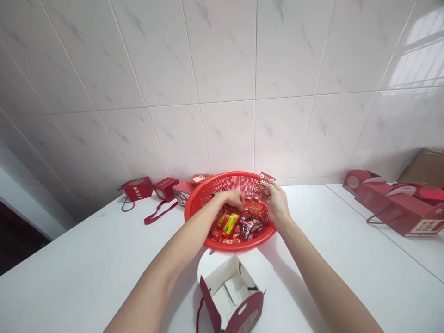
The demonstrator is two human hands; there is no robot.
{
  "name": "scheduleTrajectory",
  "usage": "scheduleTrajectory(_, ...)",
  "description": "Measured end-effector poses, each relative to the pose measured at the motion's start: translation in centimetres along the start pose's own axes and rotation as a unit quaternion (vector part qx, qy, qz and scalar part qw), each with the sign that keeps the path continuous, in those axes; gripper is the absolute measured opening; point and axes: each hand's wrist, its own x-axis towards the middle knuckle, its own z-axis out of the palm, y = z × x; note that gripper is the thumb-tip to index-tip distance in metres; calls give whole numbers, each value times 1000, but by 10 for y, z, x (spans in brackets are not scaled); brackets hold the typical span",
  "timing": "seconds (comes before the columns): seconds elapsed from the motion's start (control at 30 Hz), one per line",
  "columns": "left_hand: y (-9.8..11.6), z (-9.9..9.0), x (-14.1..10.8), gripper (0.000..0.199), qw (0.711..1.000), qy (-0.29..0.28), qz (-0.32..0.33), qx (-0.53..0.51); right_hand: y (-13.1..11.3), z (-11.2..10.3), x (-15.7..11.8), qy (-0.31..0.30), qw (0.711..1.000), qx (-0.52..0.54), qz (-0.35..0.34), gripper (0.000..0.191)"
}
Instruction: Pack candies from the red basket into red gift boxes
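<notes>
Red plastic, the perforated basket [192,209] stands within both hands' reach, presumably keeping its wrapped sweets [229,222] accessible. Your right hand [277,200] pinches a patterned packet [267,178] at the rim; your left hand [236,199] curls over the sweets, whether gripping any you cannot tell. The open box [231,296] sits mouth-up between your forearms, apparently for easy access.

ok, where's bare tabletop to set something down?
Left: white tabletop between the left forearm and the small red boxes at the back. Right: the stretch between the right forearm and the larger red boxes. Crowded: the middle, with the red basket and the open box in front of it.
</notes>
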Motion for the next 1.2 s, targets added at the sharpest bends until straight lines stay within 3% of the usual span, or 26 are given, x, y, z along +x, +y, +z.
scheduleTrajectory(0.17,39,-18,47,32,996,-23,44,-80,2,-1,1,-1,1000,4,-4,10)
scheduleTrajectory(0.23,55,-26,64,32,975,-54,68,-202,2,-2,1,-4,1000,6,-1,11)
scheduleTrajectory(0.33,73,-31,76,29,955,-66,84,-278,3,-2,0,-22,1000,6,15,12)
scheduleTrajectory(0.7,92,-20,72,42,920,-71,142,-358,4,-4,1,-70,996,18,53,20)
scheduleTrajectory(0.93,93,-18,69,38,930,-78,178,-312,2,-3,-3,-61,997,12,42,25)
scheduleTrajectory(1.1,101,-17,71,43,951,-14,116,-286,1,-1,-3,-15,999,22,23,18)
scheduleTrajectory(1.2,96,-12,51,38,960,17,103,-259,1,0,-1,20,999,36,9,15)
